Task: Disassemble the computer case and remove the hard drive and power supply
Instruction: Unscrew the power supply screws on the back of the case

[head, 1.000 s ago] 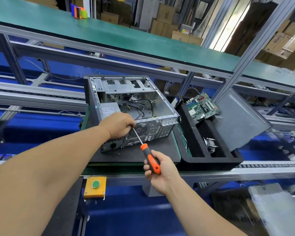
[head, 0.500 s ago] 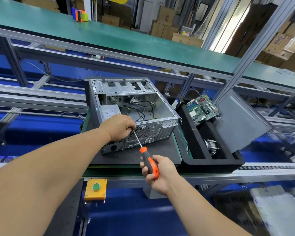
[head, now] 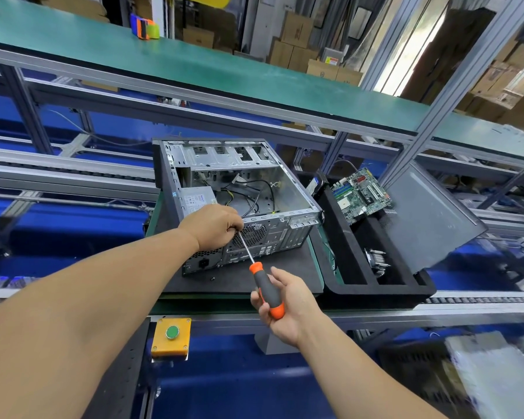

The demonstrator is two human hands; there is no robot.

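While the left hand (head: 215, 226) pinches the shaft steady, the right hand (head: 285, 306) grasping the screwdriver (head: 268, 293) should turn squarely; keep pressure on the power supply (head: 195, 201) screw.

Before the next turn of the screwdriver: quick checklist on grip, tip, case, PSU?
1. Right hand grips the screwdriver handle: ok.
2. Left hand steadies the shaft at the computer case rear: ok.
3. Tip seated in a screw: cannot tell, left hand covers it.
4. Case flat on the black mat: ok.
5. Power supply out of the case: not ok.
6. Hard drive location: cannot tell.
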